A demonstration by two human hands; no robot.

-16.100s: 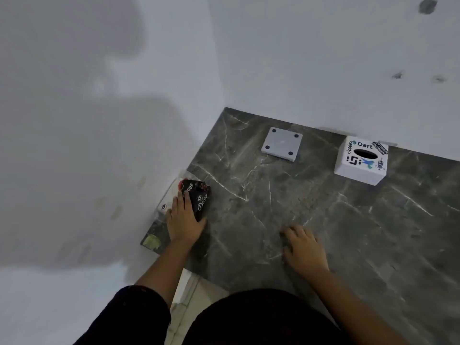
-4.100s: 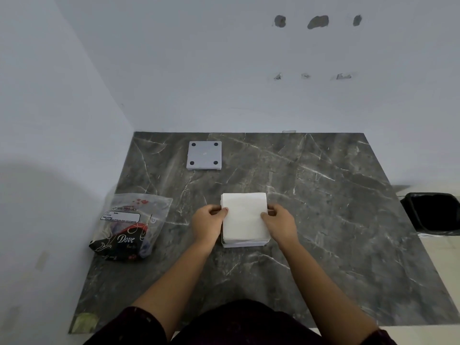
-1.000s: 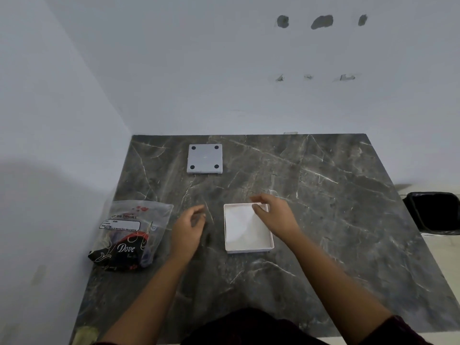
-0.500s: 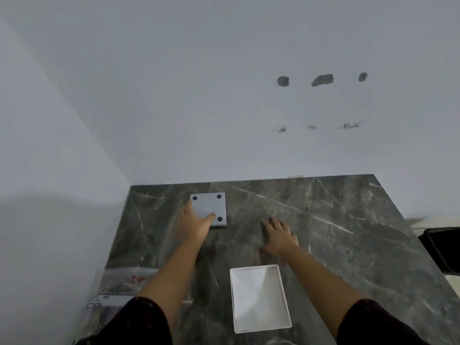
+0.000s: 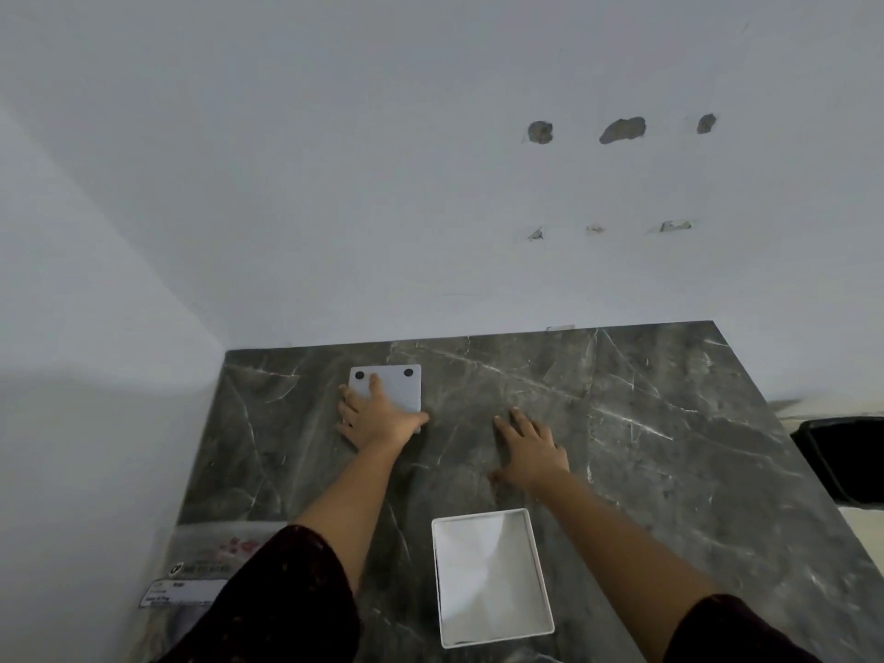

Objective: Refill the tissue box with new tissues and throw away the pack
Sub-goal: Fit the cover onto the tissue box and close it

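Head view: a dark grey marbled bench (image 5: 646, 447) fills the lower frame, set into a corner of pale walls; the far wall (image 5: 430, 160) shows three dark chipped patches at about 1 o'clock.

The left hand (image 5: 378, 418) reaches to 11 o'clock and lies spread over the near part of a pale square base plate (image 5: 397, 382), fingers on its surface and edge. Two black dots show at the plate's far corners. Whether the hand actually grips the plate or only rests on it I cannot tell.

The right hand (image 5: 531, 447) lies open and flat on the bare bench near the middle, fingers splayed, holding nothing.

The white tissue box (image 5: 492, 574) stands open-side up at about 6 o'clock, between the two forearms, apart from both hands. Its inside looks white; tissues cannot be told from the walls.

The clear tissue pack (image 5: 201, 567) lies at 8 o'clock by the left wall, partly hidden behind the dark left sleeve (image 5: 287, 605).

A black bin (image 5: 846, 457) sits off the bench edge at 3 o'clock.
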